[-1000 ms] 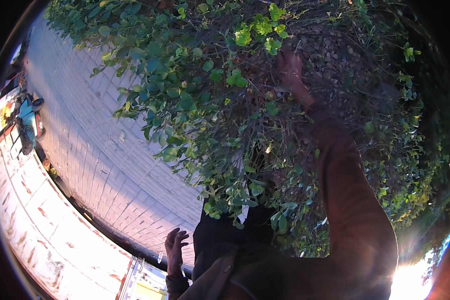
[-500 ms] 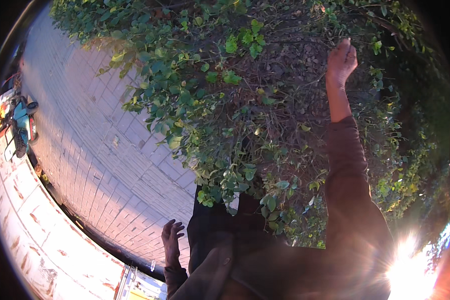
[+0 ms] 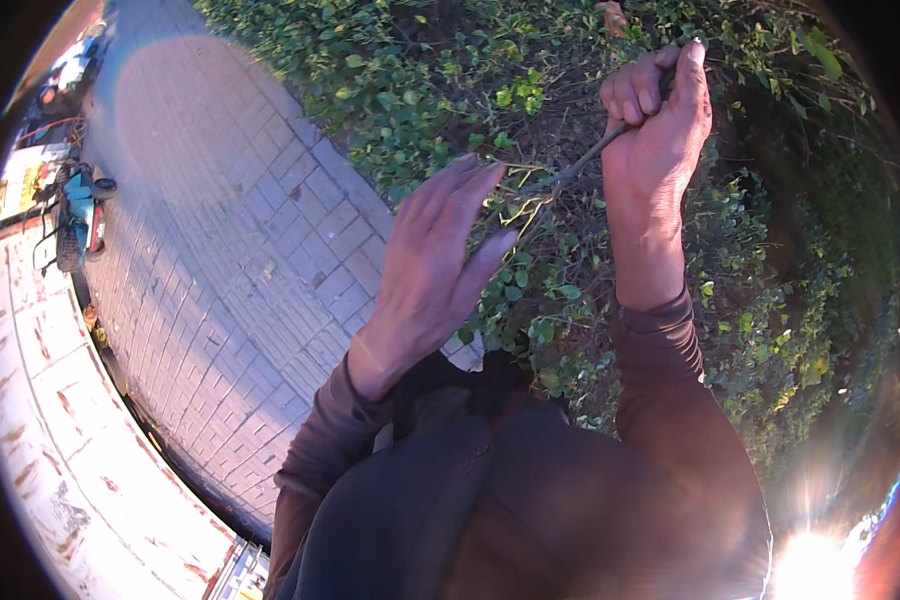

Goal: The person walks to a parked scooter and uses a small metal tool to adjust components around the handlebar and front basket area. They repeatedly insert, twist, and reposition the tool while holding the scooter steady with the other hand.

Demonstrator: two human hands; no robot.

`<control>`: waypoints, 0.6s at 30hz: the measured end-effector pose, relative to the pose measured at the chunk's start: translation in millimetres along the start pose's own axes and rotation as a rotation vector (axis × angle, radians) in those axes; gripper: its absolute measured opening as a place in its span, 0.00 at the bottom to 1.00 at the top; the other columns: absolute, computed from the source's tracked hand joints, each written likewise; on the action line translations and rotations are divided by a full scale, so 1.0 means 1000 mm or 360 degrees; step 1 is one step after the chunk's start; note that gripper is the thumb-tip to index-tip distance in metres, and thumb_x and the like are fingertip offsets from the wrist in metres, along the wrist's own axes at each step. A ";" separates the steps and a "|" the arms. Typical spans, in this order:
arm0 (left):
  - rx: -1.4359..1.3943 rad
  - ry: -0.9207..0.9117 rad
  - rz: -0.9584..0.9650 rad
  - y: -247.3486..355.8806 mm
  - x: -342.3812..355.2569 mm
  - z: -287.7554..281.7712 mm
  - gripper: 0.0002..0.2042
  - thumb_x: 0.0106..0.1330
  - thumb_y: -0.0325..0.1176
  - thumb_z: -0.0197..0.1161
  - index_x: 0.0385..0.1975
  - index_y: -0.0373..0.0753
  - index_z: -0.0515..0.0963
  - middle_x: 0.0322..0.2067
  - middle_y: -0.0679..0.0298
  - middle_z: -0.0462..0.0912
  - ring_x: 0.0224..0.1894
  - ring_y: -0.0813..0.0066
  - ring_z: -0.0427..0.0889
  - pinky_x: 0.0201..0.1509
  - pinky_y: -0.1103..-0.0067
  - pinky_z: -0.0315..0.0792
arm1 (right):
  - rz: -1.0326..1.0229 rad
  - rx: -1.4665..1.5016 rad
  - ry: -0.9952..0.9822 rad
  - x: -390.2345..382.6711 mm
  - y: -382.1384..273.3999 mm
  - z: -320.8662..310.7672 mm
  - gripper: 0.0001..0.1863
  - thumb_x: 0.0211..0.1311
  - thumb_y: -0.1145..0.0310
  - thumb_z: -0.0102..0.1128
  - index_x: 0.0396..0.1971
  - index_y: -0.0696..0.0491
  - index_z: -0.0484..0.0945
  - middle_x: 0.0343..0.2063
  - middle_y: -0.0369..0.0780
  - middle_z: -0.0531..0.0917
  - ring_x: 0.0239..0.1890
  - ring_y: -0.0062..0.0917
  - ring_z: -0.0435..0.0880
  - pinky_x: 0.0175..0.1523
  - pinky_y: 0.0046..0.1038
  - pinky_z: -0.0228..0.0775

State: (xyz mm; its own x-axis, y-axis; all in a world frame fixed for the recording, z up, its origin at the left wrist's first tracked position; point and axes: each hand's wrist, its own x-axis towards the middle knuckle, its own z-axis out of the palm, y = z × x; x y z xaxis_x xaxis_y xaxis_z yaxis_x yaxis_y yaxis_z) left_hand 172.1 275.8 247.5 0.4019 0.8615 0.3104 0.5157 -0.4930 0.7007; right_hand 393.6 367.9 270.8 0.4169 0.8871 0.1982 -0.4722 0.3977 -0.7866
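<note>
Containers first: the closest we get is a small teal wheeled vehicle [image 3: 78, 212] out at the left rim, with dark wheels and a dark part at its back; too small for us to tell whether it carries anything. Next, the twig [image 3: 594, 153]: thin, grey-brown, fairly straight along its main stem, forking at the lower left into several fine shoots, some yellow-green where light catches them. It sits in front of the hedge [image 3: 400, 100], between the two hands, slanting from upper right to lower left.

Right hand [image 3: 660, 130]: grip closed, fingers curled round the thicker end of the twig, thumb pointing up alongside. Left hand [image 3: 435, 255]: grip spread, fingers long and together, thumb held apart, right beside the forked end; shoots show near the gap between thumb and fingers, but we can't tell if they touch skin.

Around them we log small green leaves, with bare brownish stems below the twig. Pale paving [image 3: 260, 230] runs along the left, then white panels [image 3: 55, 420] with rusty marks. Dark jacket [image 3: 390, 510] on the wearer, brownish sleeves, strong sun glare [image 3: 815, 570] at lower right.
</note>
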 end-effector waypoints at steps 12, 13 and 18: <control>-0.0607 0.0311 -0.0667 -0.078 -0.215 -0.236 0.13 0.82 0.34 0.54 0.53 0.32 0.80 0.37 0.63 0.84 0.43 0.77 0.80 0.51 0.77 0.74 | 0.0210 -0.0969 -0.0462 -0.194 0.091 0.250 0.32 0.79 0.46 0.52 0.65 0.59 0.71 0.49 0.45 0.86 0.52 0.29 0.84 0.53 0.32 0.75; -0.0565 0.0339 -0.0683 -0.084 -0.238 -0.260 0.13 0.81 0.34 0.54 0.53 0.32 0.80 0.36 0.62 0.84 0.43 0.77 0.80 0.51 0.77 0.74 | -0.0159 -0.1028 -0.0596 -0.211 0.094 0.272 0.31 0.79 0.47 0.54 0.66 0.59 0.71 0.52 0.44 0.85 0.54 0.30 0.82 0.54 0.33 0.74; -0.0145 0.0456 -0.0759 -0.091 -0.330 -0.344 0.09 0.77 0.35 0.58 0.48 0.37 0.80 0.36 0.60 0.85 0.39 0.64 0.84 0.42 0.71 0.76 | -0.1651 -0.1756 -0.1927 -0.284 0.100 0.368 0.24 0.69 0.62 0.66 0.61 0.56 0.78 0.49 0.45 0.84 0.53 0.37 0.80 0.64 0.39 0.69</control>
State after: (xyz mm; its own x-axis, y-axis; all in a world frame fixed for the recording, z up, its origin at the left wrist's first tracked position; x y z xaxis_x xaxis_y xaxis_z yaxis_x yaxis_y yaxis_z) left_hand -267.6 78.0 302.3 -0.0878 0.9912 0.0989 0.5172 -0.0395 0.8550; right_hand -57.5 241.8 350.7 -0.7327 0.2986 0.6116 0.3886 0.9213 0.0159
